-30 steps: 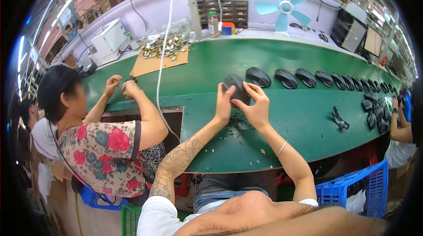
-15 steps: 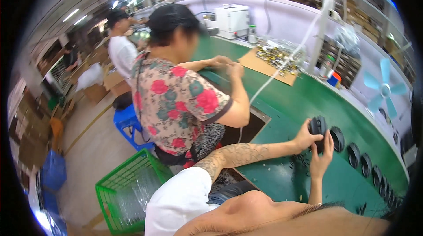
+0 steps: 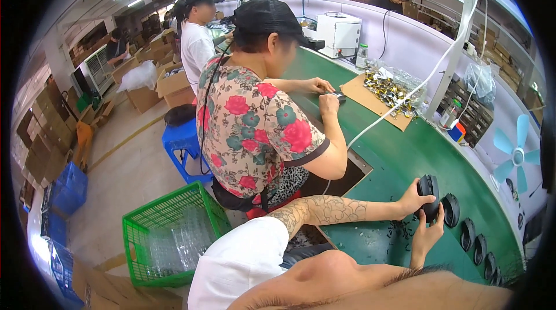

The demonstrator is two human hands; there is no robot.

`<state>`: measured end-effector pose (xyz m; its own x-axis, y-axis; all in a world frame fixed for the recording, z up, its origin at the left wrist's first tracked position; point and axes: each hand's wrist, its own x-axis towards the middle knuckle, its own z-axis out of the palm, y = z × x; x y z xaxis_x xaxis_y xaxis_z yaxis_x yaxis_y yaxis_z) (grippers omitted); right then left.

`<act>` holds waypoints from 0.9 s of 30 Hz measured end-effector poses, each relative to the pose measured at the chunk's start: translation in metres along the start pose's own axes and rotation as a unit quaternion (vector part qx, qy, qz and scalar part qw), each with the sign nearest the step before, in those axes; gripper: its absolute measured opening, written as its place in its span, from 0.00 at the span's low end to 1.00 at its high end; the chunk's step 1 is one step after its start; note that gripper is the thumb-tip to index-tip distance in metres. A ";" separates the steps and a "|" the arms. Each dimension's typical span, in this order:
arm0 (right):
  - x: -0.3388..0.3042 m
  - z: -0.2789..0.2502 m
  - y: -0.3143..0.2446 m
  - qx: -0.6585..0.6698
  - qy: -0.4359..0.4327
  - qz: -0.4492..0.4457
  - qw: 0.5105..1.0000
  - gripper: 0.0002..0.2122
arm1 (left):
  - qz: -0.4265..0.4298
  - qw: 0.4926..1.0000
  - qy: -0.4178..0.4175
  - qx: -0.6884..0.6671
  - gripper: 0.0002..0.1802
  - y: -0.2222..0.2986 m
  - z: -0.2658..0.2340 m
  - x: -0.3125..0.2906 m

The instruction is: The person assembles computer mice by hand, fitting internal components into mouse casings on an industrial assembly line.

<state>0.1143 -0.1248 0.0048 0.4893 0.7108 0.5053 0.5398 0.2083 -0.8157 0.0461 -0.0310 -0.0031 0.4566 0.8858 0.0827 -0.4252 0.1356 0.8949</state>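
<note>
A black, round, grooved part (image 3: 429, 189) is held upright between my two hands, above the green bench top (image 3: 362, 237). My left hand (image 3: 412, 199) grips its near-left side, the thumb lying across it. Fingers of my right hand (image 3: 428, 236) close on its lower edge from below. What exactly the part is, I cannot tell. Just right of it stands a similar black ring-shaped part (image 3: 450, 210), first in a curved row that runs toward the lower right. Small black pieces (image 3: 398, 232) lie scattered on the bench to the left of my right hand.
A co-worker in a flowered shirt (image 3: 255, 127) sits at my left, handling a small dark item. Metal parts (image 3: 391, 91) lie on cardboard further along. A light-blue fan (image 3: 517, 156) stands at the right. A white cable (image 3: 399, 116) crosses the bench. A green crate (image 3: 174, 232) holds clear plastic.
The view has swung, shifting the scene right and down. The black part remains in both hands, with its grooved rim now more visible. The co-worker's hands have lowered toward the bench.
</note>
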 end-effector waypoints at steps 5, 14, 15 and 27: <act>0.003 -0.001 0.010 0.005 -0.001 -0.012 1.000 0.25 | 0.008 1.000 -0.001 -0.008 0.31 0.002 0.000 0.000; 0.014 -0.017 0.042 0.443 -0.115 0.268 0.848 0.16 | 0.055 0.998 0.012 -0.011 0.31 0.009 -0.001 0.002; 0.013 -0.016 0.045 0.444 -0.115 0.268 0.847 0.16 | 0.071 0.997 0.008 0.016 0.32 0.008 0.000 0.000; 0.015 -0.014 0.061 0.430 -0.050 0.290 0.854 0.15 | 0.013 0.998 -0.002 -0.067 0.22 0.005 -0.004 0.010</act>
<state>0.1641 -0.1110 -0.0338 0.4202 0.9063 -0.0456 -0.4962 0.1874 -0.8478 0.0457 -0.0197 0.0005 0.4478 0.8878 0.1066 -0.5371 0.1718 0.8258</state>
